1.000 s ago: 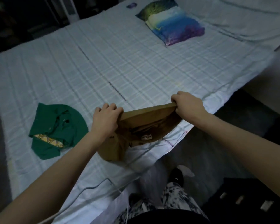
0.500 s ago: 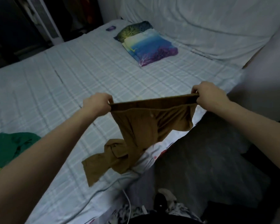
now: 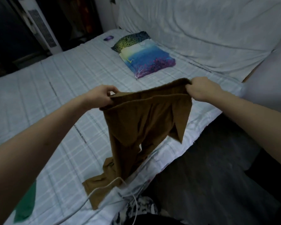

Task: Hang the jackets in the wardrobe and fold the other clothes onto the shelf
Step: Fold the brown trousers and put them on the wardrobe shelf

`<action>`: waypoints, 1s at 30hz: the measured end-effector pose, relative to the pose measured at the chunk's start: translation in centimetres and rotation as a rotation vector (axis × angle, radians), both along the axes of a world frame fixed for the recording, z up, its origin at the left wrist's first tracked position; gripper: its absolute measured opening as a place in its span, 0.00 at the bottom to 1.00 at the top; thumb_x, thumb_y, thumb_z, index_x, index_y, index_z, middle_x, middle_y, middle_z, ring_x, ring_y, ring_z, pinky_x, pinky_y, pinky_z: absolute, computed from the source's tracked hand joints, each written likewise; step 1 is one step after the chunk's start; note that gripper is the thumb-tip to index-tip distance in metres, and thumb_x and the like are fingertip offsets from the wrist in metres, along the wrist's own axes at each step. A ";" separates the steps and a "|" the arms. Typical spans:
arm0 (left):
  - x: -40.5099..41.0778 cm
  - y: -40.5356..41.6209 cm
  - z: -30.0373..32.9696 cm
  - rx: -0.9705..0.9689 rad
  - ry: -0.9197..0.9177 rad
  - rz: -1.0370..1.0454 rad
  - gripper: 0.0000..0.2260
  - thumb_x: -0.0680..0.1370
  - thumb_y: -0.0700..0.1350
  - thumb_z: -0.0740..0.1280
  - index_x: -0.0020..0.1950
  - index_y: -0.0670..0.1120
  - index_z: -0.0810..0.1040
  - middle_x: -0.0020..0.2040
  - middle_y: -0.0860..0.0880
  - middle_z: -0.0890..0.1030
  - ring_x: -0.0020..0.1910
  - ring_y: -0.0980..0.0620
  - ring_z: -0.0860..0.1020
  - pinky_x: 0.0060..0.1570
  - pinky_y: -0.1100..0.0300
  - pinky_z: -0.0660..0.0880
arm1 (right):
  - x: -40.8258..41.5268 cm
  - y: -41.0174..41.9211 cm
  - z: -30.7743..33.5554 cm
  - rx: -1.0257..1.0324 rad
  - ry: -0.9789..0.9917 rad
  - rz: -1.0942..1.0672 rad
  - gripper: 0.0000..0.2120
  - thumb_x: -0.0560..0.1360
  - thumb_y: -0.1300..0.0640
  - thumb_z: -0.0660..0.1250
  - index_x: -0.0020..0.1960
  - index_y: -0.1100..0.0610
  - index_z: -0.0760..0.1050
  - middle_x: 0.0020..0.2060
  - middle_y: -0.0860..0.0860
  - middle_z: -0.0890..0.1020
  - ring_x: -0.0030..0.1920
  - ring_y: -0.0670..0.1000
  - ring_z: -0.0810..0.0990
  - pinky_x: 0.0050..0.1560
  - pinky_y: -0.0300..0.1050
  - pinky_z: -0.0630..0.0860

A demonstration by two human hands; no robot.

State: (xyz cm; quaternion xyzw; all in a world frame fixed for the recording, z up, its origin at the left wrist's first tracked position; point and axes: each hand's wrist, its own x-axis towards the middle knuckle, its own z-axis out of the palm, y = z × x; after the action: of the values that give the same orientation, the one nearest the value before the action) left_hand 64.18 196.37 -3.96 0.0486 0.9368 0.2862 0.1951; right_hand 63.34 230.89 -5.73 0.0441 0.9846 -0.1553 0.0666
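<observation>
A brown pair of trousers [image 3: 141,125] hangs by its waistband above the bed's near edge. My left hand [image 3: 102,96] pinches the waistband's left end and my right hand [image 3: 201,88] grips its right end, stretching it between them. The legs trail down and their ends lie crumpled on the bed [image 3: 55,95]. A green garment [image 3: 25,207] lies on the bed at the lower left, mostly hidden by my left forearm.
A colourful pillow [image 3: 144,56] and a small purple object [image 3: 108,38] lie at the bed's far end. A white cable [image 3: 104,189] crosses the bed's near edge. A white tower fan [image 3: 42,30] stands beyond the bed. Dark floor lies to the right.
Both hands have lifted the trousers higher off the bed and spread the waistband wider. The legs now hang longer. The view has tilted up, pushing the green garment to the lower left corner.
</observation>
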 end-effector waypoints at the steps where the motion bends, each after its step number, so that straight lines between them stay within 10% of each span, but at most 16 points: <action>1: -0.7 -0.6 0.3 -0.072 -0.018 -0.050 0.12 0.76 0.40 0.69 0.57 0.51 0.77 0.42 0.47 0.79 0.36 0.51 0.77 0.28 0.63 0.73 | -1.1 -0.4 0.5 -0.016 0.013 -0.003 0.12 0.75 0.51 0.55 0.40 0.57 0.73 0.40 0.55 0.79 0.42 0.59 0.79 0.51 0.54 0.77; 6: -4.7 -4.0 2.0 -0.034 -0.147 -0.049 0.13 0.78 0.39 0.65 0.60 0.54 0.74 0.48 0.47 0.78 0.42 0.52 0.77 0.34 0.64 0.74 | -6.6 -2.9 2.0 0.034 0.115 0.120 0.11 0.69 0.64 0.61 0.48 0.52 0.75 0.43 0.52 0.79 0.44 0.56 0.78 0.41 0.49 0.77; 11: -9.3 -7.4 0.5 -0.378 0.173 0.006 0.10 0.79 0.38 0.62 0.54 0.50 0.78 0.53 0.46 0.80 0.50 0.47 0.76 0.50 0.51 0.73 | -10.9 -4.9 0.7 0.166 0.183 0.218 0.08 0.69 0.66 0.65 0.44 0.56 0.74 0.40 0.54 0.77 0.42 0.57 0.77 0.36 0.48 0.74; 18: -9.9 -7.3 -2.5 0.521 -0.191 0.541 0.14 0.79 0.37 0.58 0.57 0.47 0.79 0.46 0.45 0.81 0.41 0.51 0.80 0.41 0.57 0.79 | -13.9 -6.9 -1.2 0.179 -0.123 0.227 0.16 0.75 0.44 0.62 0.43 0.57 0.75 0.33 0.52 0.81 0.34 0.53 0.82 0.39 0.49 0.80; 24: -6.7 -8.8 -8.7 -0.066 -0.246 0.243 0.17 0.75 0.35 0.56 0.51 0.53 0.79 0.40 0.50 0.77 0.37 0.53 0.74 0.30 0.63 0.70 | -15.3 -9.3 -6.3 0.079 -0.438 0.186 0.10 0.75 0.60 0.59 0.45 0.58 0.79 0.39 0.56 0.84 0.32 0.50 0.85 0.36 0.49 0.83; 30: -3.7 -8.7 -12.8 -0.258 -0.967 -0.106 0.19 0.77 0.35 0.54 0.64 0.49 0.73 0.49 0.49 0.74 0.39 0.53 0.70 0.35 0.62 0.71 | -14.4 -11.5 -10.8 0.322 -1.083 0.328 0.15 0.78 0.63 0.55 0.55 0.64 0.79 0.42 0.59 0.85 0.41 0.53 0.86 0.41 0.48 0.83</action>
State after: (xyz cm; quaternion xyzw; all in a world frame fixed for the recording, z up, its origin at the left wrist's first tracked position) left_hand 60.49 187.69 -16.78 -0.0666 0.7634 0.1475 0.6253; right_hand 48.89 219.39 -16.53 -0.0261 0.8154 0.0530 0.5759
